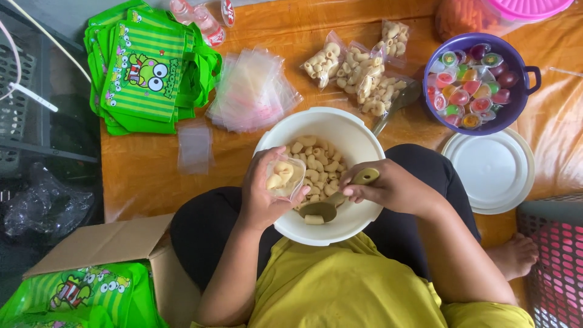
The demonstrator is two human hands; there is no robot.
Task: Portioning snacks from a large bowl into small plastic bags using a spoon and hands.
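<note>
A white bowl [358, 136] of pale curled snack pieces [320, 164] rests on my lap. My left hand [261, 197] holds a small clear plastic bag [285, 176] over the bowl, partly filled with the pieces. Beside it, my right hand [388, 188] grips an olive-green spoon [328, 209] whose scoop carries a piece just below the bag's mouth. Several filled bags [358, 70] lie on the orange mat beyond the bowl.
A pile of empty clear bags [252, 91] and a stack of green striped frog-print bags [143, 70] lie at the left. A purple bowl of colourful jelly cups [477, 82], a white lid [489, 170], a pink basket [555, 261] and a cardboard box [103, 240] surround me.
</note>
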